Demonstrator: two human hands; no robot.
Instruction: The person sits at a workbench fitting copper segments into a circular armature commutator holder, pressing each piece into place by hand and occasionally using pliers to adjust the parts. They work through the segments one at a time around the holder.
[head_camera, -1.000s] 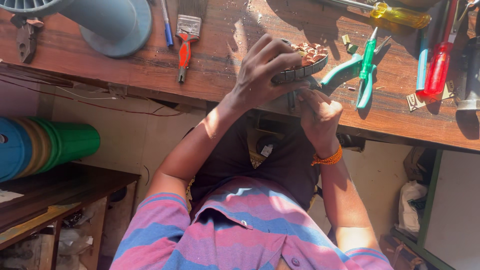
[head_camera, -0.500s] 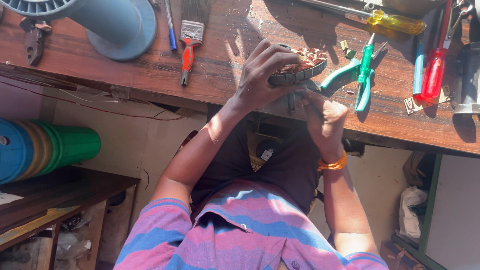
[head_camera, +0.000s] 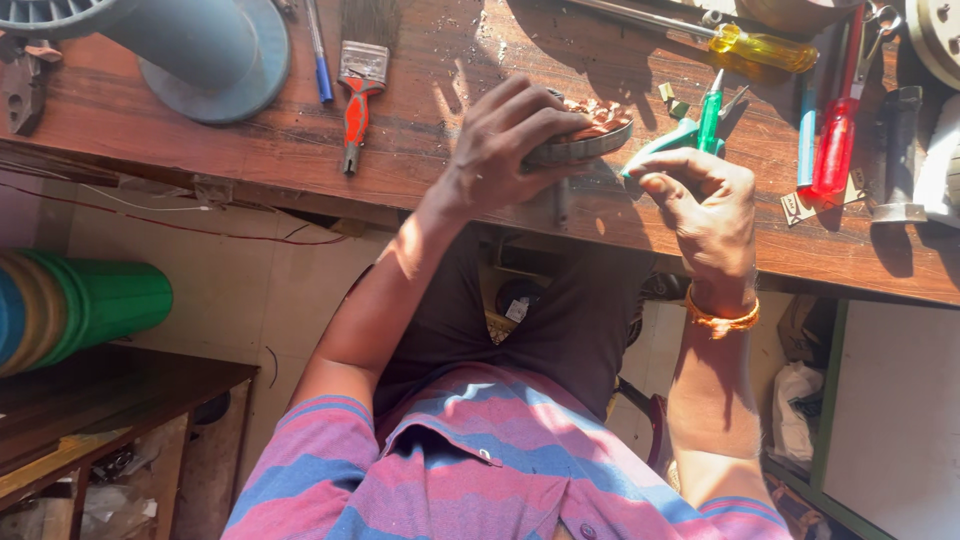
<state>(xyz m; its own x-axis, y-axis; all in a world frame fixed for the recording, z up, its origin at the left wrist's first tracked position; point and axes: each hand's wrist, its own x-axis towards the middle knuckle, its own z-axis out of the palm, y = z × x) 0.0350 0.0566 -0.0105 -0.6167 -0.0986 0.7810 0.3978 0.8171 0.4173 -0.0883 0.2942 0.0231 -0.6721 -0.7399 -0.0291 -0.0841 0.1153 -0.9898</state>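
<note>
worn brown wooden workbench (head_camera: 300, 140) runs across the top of our view, with a tiled floor and a green and blue roll (head_camera: 70, 305) at the far left below it. on the bench, from the left, we see a grey fan base (head_camera: 215, 60), a blue pen (head_camera: 320, 50) and a paintbrush with a red handle (head_camera: 358, 100). our left hand (head_camera: 500, 150) clamps over a round motor stator with copper windings (head_camera: 590, 130) at the bench's front edge. our right hand (head_camera: 705, 205) is just beside it, fingers curled loosely; we cannot tell whether it grips anything. behind it lie a green screwdriver (head_camera: 710, 120), a yellow-handled screwdriver (head_camera: 760, 45) and a red screwdriver (head_camera: 835, 145).
</note>
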